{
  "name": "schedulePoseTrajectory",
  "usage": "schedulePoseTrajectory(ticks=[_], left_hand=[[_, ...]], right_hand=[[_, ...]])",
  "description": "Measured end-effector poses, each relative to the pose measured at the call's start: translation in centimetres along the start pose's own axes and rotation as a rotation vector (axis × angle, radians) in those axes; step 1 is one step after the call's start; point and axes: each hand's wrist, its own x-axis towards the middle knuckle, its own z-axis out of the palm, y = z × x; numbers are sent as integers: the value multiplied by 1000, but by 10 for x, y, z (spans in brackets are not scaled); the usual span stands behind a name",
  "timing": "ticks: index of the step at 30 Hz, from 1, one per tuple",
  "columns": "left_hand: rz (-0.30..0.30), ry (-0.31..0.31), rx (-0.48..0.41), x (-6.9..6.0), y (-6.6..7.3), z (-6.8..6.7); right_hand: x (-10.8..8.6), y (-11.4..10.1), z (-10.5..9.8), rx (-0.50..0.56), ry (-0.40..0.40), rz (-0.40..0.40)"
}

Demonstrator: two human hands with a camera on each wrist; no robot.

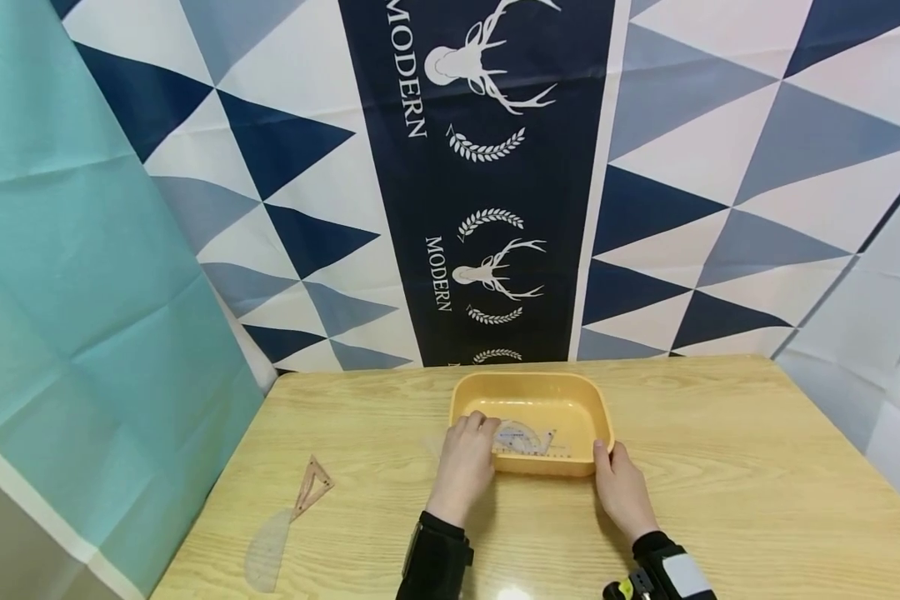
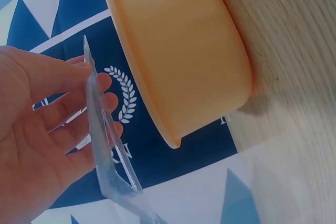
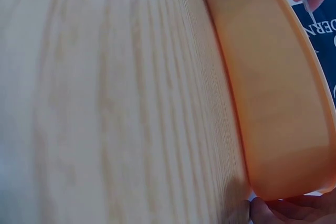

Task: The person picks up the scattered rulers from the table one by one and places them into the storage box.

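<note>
My left hand [image 1: 463, 467] pinches a clear set square [image 2: 97, 129] between thumb and fingers, just above the near left rim of a yellow plastic basket [image 1: 547, 467]. In the left wrist view the set square shows nearly edge-on, with an opening through it; from the head it is faint and mostly hidden by the hand. My right hand [image 1: 624, 487] grips the basket's near right corner, thumb at the rim and fingers against the outside. Inside the basket lie a clear protractor [image 1: 516, 435] and other clear ruler pieces, which overlap and are hard to tell apart.
At the left of the wooden table [image 1: 757, 500] lie a pinkish set square [image 1: 313, 487] and a clear protractor [image 1: 267, 552], nearly touching. A patterned cloth [image 1: 315, 167] hangs behind the table's far edge, and a turquoise cloth [image 1: 82, 317] hangs along the left.
</note>
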Motion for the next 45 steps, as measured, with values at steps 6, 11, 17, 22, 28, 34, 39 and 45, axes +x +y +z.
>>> schedulePoseTrajectory(ticks=[6, 11, 17, 22, 28, 34, 39, 45], left_hand=[[31, 6, 15, 4, 4, 5], [65, -15, -1, 2, 10, 12], [95, -12, -13, 1, 14, 14], [117, -58, -21, -1, 14, 14], [153, -95, -25, 1, 16, 16], [166, -121, -15, 2, 17, 19], [164, -142, -5, 1, 17, 22], [166, -124, -6, 0, 15, 21]], right_hand=[[0, -2, 0, -5, 18, -23], [-3, -2, 0, -6, 9, -23], [-4, -1, 0, -13, 26, -35], [-6, 0, 1, -10, 15, -32], [-4, -2, 1, -2, 16, -28], [-4, -2, 0, -8, 20, -29], [-4, -2, 0, -7, 18, -32], [-3, -1, -1, -6, 18, -32]])
